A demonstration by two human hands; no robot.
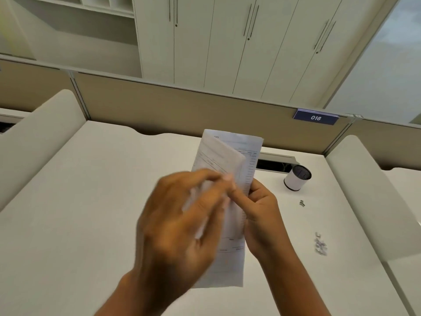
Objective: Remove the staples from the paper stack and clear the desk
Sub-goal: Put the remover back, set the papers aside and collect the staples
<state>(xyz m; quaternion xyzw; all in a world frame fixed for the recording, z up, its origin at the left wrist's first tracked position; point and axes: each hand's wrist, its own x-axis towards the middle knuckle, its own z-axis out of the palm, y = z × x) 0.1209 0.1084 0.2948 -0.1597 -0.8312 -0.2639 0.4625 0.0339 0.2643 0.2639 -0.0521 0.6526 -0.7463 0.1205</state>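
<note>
Papers (227, 156): light, floppy, tearable; best held near the stapled edge.
Left hand (180, 215): blurred, pinching the sheets.
Right hand (259, 213): gripping the papers' edge.

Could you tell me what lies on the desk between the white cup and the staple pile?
In the head view, one loose staple lies between the cup and the pile.

Two bare forearms, no sleeves, left hand (180, 215) motion-blurred, right hand (262, 215) sharper, short nails
</note>
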